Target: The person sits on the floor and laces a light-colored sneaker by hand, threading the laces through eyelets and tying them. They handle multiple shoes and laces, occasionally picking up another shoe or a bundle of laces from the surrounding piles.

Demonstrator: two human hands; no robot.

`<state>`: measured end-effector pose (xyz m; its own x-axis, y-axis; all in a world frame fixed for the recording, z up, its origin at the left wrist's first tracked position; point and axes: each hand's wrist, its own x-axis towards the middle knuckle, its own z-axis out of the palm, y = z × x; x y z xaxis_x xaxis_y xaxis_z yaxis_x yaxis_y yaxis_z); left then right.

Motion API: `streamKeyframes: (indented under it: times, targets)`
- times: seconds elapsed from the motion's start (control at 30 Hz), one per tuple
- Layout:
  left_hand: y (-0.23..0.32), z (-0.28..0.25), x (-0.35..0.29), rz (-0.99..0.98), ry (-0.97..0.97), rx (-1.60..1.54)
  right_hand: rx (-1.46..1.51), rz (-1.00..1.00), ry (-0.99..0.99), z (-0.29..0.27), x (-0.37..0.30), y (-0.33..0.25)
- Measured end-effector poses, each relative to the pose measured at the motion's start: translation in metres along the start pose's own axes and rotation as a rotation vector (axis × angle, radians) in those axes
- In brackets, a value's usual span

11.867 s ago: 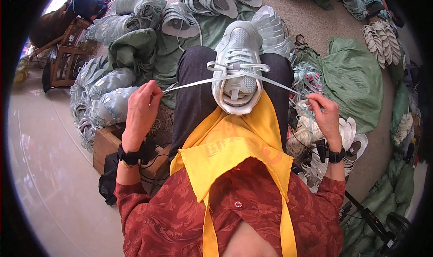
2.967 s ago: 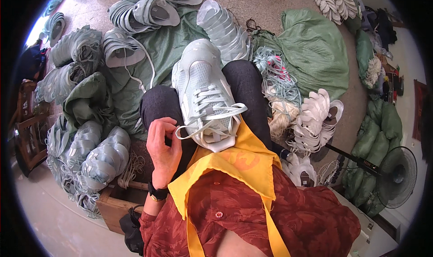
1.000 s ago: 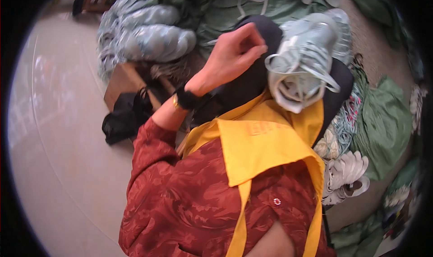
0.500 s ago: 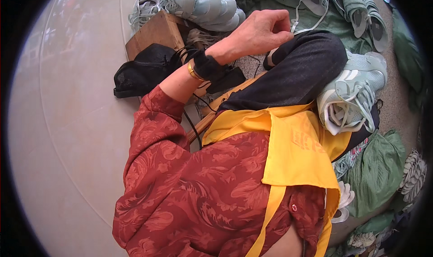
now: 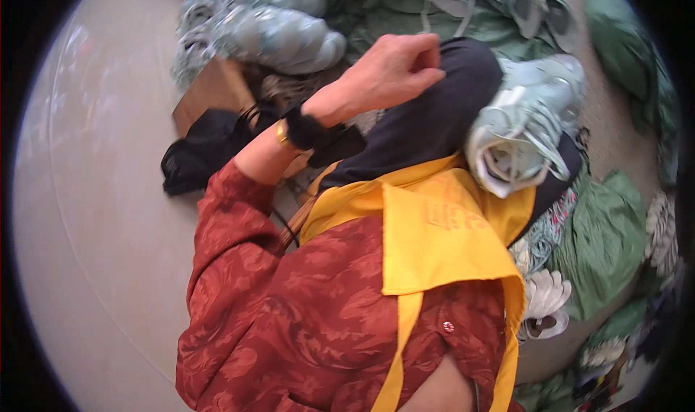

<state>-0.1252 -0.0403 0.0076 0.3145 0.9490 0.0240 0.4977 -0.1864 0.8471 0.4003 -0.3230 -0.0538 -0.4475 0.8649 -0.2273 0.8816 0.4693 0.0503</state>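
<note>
My left hand is raised above my bent, dark-trousered knee, its fingers curled and closed. What they pinch, if anything, I cannot make out; a white shoelace passes just behind the fingertips. On my lap, right of the knee, rests a pale blue-green sneaker with its white laces loosely threaded and its opening towards me. My left hand is apart from this shoe. My right hand is out of view.
Bundled pale sneakers lie beside a wooden box at upper left. A black mesh bag sits below it. More shoes lie on green cloth at the top. Green sacks and white shoe parts are at right.
The whole view has shifted, so most things appear further left. My left hand keeps its curled shape and now overlaps the knee more. The sneaker stays on my lap.
</note>
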Motion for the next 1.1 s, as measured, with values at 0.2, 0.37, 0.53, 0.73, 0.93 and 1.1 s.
streamKeyframes:
  times: [0.2, 0.37, 0.53, 0.73, 0.93, 1.1]
  targets:
    - [0.034, 0.02, 0.016, -0.05, -0.139, -0.064, 0.754, 0.266, -0.515, 0.045, -0.003, -0.064]
    - [0.047, 0.038, 0.015, -0.043, -0.226, -0.177, 1.182, 0.621, -0.328, 0.021, 0.045, -0.056]
    - [0.053, 0.056, 0.011, 0.019, -0.22, -0.17, 1.484, 0.806, 0.333, -0.063, 0.128, -0.046]
    - [0.069, 0.067, 0.005, -0.195, -0.345, -0.189, 1.118, 0.384, 0.545, -0.116, 0.217, -0.066]
    - [0.08, 0.082, -0.015, 0.338, -0.335, -0.024, 0.766, 0.248, 0.657, -0.123, 0.238, -0.071]
    - [0.092, 0.098, -0.019, 0.462, -0.334, 0.172, 0.68, 0.233, 0.769, -0.114, 0.246, -0.069]
